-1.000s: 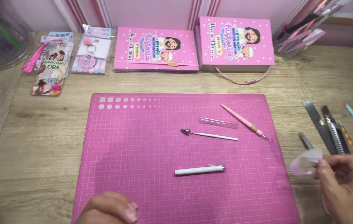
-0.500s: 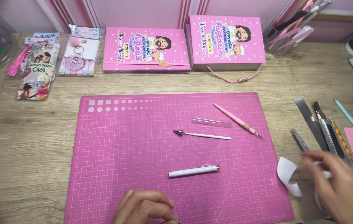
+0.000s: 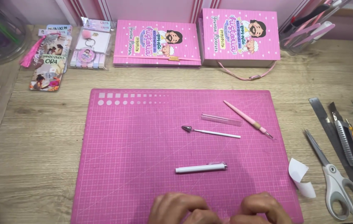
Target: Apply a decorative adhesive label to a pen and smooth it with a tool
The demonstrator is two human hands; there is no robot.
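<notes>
My left hand (image 3: 179, 208) and my right hand (image 3: 262, 207) rest side by side at the front edge of a pink cutting mat (image 3: 135, 137), fingers curled and fingertips meeting. Whether they pinch anything is hidden. A white pen (image 3: 201, 168) lies on the mat just beyond them. Farther back lie a thin white tool with a metal tip (image 3: 211, 132), a clear tube cap (image 3: 222, 119) and a slim pink craft tool (image 3: 247, 118). A curled white paper backing (image 3: 303, 181) sits at the mat's right edge, near my right hand.
Scissors (image 3: 336, 182), a metal ruler (image 3: 323, 114) and a utility knife (image 3: 348, 139) lie to the right on the wooden table. Two pink books (image 3: 155, 43) (image 3: 238, 35) stand at the back, with bookmarks (image 3: 47, 66), a keychain pack (image 3: 89, 47) and a tool holder (image 3: 305, 29).
My right hand let go of the white paper backing, which now lies at the mat's right edge, and moved left to meet my left hand at the mat's front edge.
</notes>
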